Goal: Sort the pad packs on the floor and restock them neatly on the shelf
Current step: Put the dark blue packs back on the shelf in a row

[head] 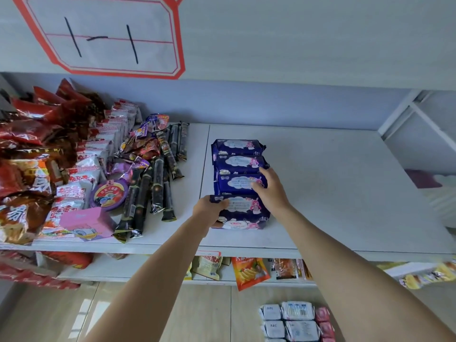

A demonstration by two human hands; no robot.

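Several dark blue pad packs (pixel 238 146) stand in a row running front to back on the white shelf (pixel 345 193). The front blue pack (pixel 243 213) is gripped at its left end by my left hand (pixel 209 209). My right hand (pixel 270 188) rests on the right side of the row, its fingers spread over the pack behind the front one. Down on the wooden floor at the lower right lie white pad packs (pixel 294 322) and a few red pad packs (pixel 324 322), stacked side by side.
Snack bags, dark stick packs (pixel 158 183), a round purple tub (pixel 109 195) and a pink box (pixel 86 223) crowd the shelf's left half. A lower shelf holds an orange snack bag (pixel 249 271). A red-framed paper sign (pixel 108 33) hangs on the wall above.
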